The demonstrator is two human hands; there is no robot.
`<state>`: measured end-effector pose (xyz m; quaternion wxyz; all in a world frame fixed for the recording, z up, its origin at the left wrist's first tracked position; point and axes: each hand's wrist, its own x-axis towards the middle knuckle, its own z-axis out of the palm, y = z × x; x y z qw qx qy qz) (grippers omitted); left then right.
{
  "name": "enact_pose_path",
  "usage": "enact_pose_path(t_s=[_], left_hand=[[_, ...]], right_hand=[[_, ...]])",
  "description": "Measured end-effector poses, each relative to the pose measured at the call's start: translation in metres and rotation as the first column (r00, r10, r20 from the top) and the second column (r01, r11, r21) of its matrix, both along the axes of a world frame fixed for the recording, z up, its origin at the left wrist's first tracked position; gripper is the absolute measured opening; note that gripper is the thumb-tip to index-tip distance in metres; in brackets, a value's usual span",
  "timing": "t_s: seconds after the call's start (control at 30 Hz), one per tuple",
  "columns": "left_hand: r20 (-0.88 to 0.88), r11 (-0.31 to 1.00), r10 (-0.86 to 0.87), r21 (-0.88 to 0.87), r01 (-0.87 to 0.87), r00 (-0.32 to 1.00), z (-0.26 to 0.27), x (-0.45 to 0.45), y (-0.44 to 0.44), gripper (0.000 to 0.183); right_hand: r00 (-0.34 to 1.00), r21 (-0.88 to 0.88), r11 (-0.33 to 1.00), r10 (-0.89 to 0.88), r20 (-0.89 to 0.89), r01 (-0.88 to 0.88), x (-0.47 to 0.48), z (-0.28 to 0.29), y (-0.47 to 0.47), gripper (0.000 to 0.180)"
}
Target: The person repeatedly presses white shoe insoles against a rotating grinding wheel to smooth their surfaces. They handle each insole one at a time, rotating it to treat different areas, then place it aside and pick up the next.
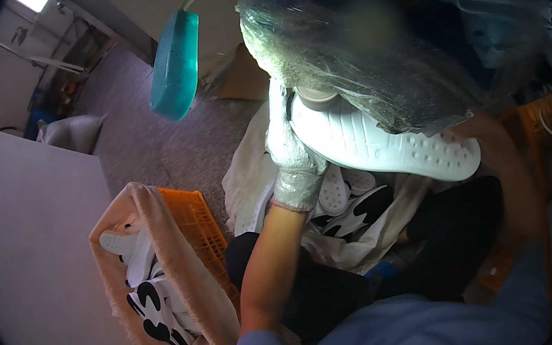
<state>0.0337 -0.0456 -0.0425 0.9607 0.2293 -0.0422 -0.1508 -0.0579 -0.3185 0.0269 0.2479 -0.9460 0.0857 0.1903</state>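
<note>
A white shoe sole (378, 141) lies under a light-coloured round machine part (315, 96), its dimpled end pointing right. My left hand (290, 143), in a whitish knit glove, grips the sole's left end. My right hand (469, 125) is at the dimpled end; its fingers are largely hidden by the sole and the dusty clear plastic sheeting (373, 72) over the machine. Below the sole, a pale cloth sack (250, 176) holds several white soles with black patches (367, 209).
An orange crate (198, 221) lined with pinkish cloth stands left, holding more soles (156, 319). A teal lamp-like housing (174, 67) hangs above. Light blue face masks (502, 4) hang right, over another orange crate (540, 114). A pale panel (41, 250) stretches along the left.
</note>
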Motion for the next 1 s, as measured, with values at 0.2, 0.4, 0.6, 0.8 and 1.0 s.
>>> enact_pose_path(t_s=[0.2, 0.4, 0.6, 0.8, 1.0], left_hand=[[0.242, 0.988, 0.025, 0.140, -0.060, 0.970, 0.014, -0.012, -0.012, 0.052], [0.046, 0.987, -0.086, -0.133, 0.092, 0.995, 0.034, -0.005, -0.008, 0.049], [0.535, 0.764, 0.232, 0.417, -0.492, 0.813, 0.050, 0.022, 0.036, 0.050], [0.401, 0.976, 0.085, 0.151, -0.157, 0.912, 0.037, 0.027, 0.034, 0.058], [0.525, 0.754, 0.070, 0.529, -0.390, 0.848, 0.008, 0.001, -0.003, 0.052]], right_hand=[[0.989, -0.088, 0.996, 0.015, 0.149, -0.002, -0.010, 0.006, -0.033, 0.057], [0.975, -0.020, 1.000, 0.006, 0.220, -0.002, 0.003, -0.011, -0.029, 0.054], [0.931, 0.051, 0.998, 0.021, 0.364, -0.042, 0.052, -0.042, -0.004, 0.051], [0.911, 0.127, 0.992, -0.039, 0.410, -0.014, 0.057, -0.062, -0.014, 0.049], [0.932, 0.219, 0.975, -0.115, 0.343, 0.040, -0.002, -0.066, -0.026, 0.047]])
